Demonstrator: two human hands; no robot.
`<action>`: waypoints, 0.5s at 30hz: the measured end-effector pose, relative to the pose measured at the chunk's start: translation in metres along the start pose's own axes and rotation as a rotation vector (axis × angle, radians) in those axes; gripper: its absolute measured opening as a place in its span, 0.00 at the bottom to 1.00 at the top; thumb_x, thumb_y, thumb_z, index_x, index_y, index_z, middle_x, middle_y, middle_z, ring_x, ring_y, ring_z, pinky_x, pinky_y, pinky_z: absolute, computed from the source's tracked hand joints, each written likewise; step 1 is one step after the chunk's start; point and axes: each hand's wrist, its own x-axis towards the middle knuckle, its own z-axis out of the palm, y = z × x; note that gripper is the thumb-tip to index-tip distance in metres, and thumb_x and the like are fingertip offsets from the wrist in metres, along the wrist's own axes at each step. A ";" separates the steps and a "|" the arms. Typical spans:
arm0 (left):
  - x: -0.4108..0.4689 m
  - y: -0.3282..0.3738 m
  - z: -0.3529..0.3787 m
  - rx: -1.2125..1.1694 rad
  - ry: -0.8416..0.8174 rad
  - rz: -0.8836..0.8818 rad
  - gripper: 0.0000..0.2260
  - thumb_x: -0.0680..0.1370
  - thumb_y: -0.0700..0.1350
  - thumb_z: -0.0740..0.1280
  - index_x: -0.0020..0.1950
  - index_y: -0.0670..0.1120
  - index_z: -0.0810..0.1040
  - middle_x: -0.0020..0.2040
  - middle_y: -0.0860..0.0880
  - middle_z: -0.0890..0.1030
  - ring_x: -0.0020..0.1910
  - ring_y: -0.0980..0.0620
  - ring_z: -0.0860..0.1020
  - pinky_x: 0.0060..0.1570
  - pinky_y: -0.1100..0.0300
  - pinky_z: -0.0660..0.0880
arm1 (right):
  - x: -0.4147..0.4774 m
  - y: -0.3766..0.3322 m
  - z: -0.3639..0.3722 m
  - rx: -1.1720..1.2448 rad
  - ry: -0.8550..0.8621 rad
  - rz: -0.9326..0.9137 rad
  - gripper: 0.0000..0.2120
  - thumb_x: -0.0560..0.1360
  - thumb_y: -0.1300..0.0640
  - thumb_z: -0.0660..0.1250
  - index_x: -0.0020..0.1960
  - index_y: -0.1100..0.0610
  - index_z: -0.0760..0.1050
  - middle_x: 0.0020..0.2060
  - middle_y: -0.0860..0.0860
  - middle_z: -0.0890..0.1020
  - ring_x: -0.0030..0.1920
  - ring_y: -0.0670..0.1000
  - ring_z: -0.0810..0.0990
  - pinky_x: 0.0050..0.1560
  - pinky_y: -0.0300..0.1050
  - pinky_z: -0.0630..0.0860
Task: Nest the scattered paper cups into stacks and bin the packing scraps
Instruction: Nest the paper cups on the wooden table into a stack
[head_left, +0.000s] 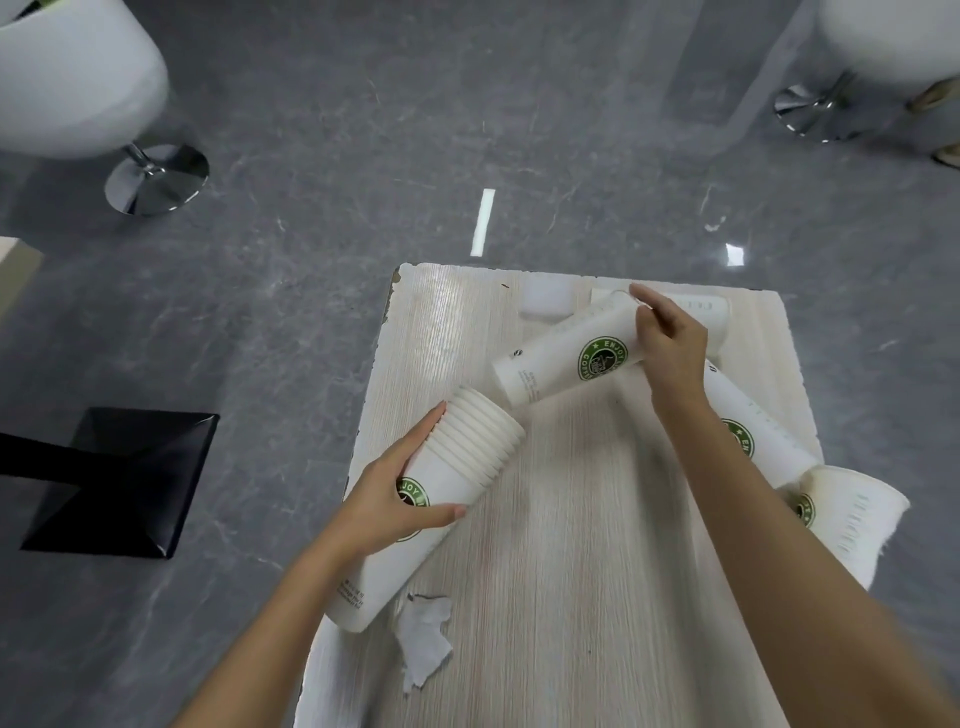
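Observation:
My left hand (400, 493) grips a long stack of nested white paper cups (457, 467) with a green logo, lying tilted at the table's left edge, rims pointing up and right. My right hand (667, 338) holds a second nested stack (561, 364) near the far middle, its base end pointing toward the first stack's rims. A third stack (753, 426) lies under my right forearm, and more cups (852, 519) hang over the right edge. A torn scrap of white packing wrap (423, 639) lies near the front left.
The pale wood-grain table (561, 571) has a chipped far-left corner. A single white cup (545, 300) and another cup (701, 309) sit at the far edge. On the grey floor are a black table base (130, 478) and two white stools (78, 73) (893, 36).

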 end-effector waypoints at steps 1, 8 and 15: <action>-0.001 0.002 0.002 -0.005 -0.005 0.002 0.45 0.67 0.46 0.80 0.74 0.70 0.58 0.67 0.77 0.64 0.63 0.70 0.69 0.44 0.63 0.78 | -0.004 0.000 -0.002 0.008 -0.016 -0.004 0.14 0.79 0.64 0.60 0.61 0.60 0.77 0.58 0.49 0.80 0.55 0.38 0.77 0.61 0.33 0.71; -0.006 0.014 0.015 0.037 -0.030 0.035 0.45 0.68 0.44 0.79 0.75 0.68 0.57 0.65 0.80 0.63 0.60 0.76 0.67 0.40 0.68 0.76 | -0.042 -0.001 0.008 0.046 -0.177 -0.024 0.12 0.78 0.65 0.61 0.59 0.58 0.78 0.55 0.49 0.80 0.55 0.35 0.77 0.63 0.37 0.71; -0.007 0.017 0.023 0.055 -0.088 0.070 0.44 0.70 0.45 0.78 0.76 0.65 0.55 0.68 0.79 0.61 0.67 0.75 0.63 0.59 0.77 0.66 | -0.088 0.000 0.019 0.027 -0.326 -0.018 0.12 0.79 0.63 0.61 0.58 0.57 0.79 0.55 0.50 0.81 0.55 0.42 0.78 0.54 0.33 0.74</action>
